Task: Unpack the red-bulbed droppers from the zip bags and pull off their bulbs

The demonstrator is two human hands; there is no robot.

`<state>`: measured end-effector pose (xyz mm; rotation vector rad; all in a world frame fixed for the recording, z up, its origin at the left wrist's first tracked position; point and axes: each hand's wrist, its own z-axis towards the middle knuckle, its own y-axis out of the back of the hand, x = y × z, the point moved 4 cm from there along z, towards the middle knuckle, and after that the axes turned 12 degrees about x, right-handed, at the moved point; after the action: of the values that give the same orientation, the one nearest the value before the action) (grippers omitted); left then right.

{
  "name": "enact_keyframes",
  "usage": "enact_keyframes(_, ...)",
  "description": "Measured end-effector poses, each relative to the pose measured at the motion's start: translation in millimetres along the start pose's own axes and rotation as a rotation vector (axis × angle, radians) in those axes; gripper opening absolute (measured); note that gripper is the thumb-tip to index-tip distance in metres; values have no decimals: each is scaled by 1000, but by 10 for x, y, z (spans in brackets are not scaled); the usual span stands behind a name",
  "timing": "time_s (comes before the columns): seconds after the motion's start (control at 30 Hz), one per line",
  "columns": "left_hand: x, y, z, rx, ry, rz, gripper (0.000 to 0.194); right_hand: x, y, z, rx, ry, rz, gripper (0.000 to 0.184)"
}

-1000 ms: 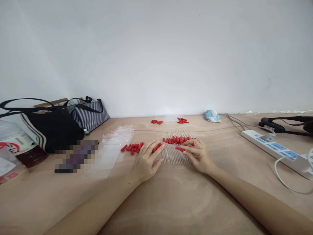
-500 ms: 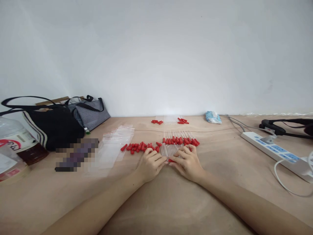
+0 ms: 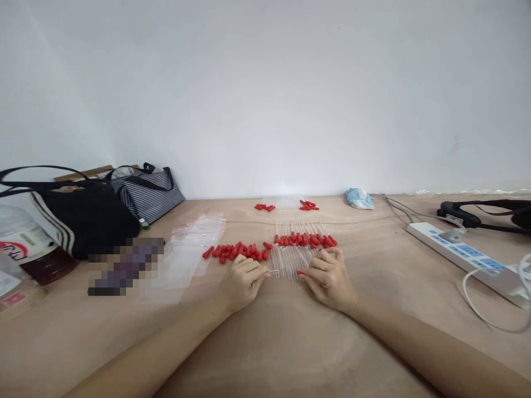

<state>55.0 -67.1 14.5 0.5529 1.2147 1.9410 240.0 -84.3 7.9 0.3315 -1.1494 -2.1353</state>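
My left hand [image 3: 244, 282] is closed in a pinch on a thin clear glass dropper tube [image 3: 274, 271], whose end points right. Across a gap, my right hand [image 3: 329, 279] pinches a red rubber bulb [image 3: 300, 272], mostly hidden by the fingers. Between and behind the hands lies a row of bare glass tubes [image 3: 286, 260]. Loose red bulbs [image 3: 236, 251] are heaped just beyond my left hand. Behind the bare tubes, droppers with red bulbs fitted [image 3: 305, 239] lie side by side, tips away from me.
Clear zip bags [image 3: 182, 257] lie on the left, beside a pixelated dark object [image 3: 128, 268]. Bags [image 3: 99, 215] and bottles [image 3: 33, 243] stand farther left. More red-bulbed droppers [image 3: 309, 205] lie near the wall. A power strip [image 3: 468, 257] with cables is on the right, near a blue-and-white packet [image 3: 360, 198].
My hands have moved apart from nearly touching, the left going left and the right going right. The glass tube's end and the red bulb now show separately, with a gap between them.
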Motion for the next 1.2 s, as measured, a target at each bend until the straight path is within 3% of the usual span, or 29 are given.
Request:
enact_keyframes(0.17,80,-55,-4,-31,94,-31,33,-242,52,-20,-51,-66,204,23)
enact_keyframes(0.27,120,-69,34,-105,147,-69,38,-500,115,-76,-61,-250,291,26)
enact_keyframes(0.37,138,-71,93,-173,179,-102,29,-703,160,-156,-5,-465,318,23)
enact_keyframes(0.5,116,-114,181,-184,151,-91,17,-784,131,-195,80,-563,329,16)
enact_keyframes(0.63,80,-174,241,-128,72,-97,17,-821,63,-187,69,-662,345,18)
enact_keyframes(0.8,35,-174,248,-59,17,-161,11,-822,24,-163,131,-654,342,25)
enact_keyframes(0.93,14,-147,230,-28,13,-195,21,-922,29,-197,91,-699,314,27)
enact_keyframes(1.07,20,-113,206,-38,9,-208,19,-1074,56,-179,12,-702,180,27)
enact_keyframes(1.2,42,-46,147,-52,15,-198,14,-1118,26,-86,83,-671,-1,29)
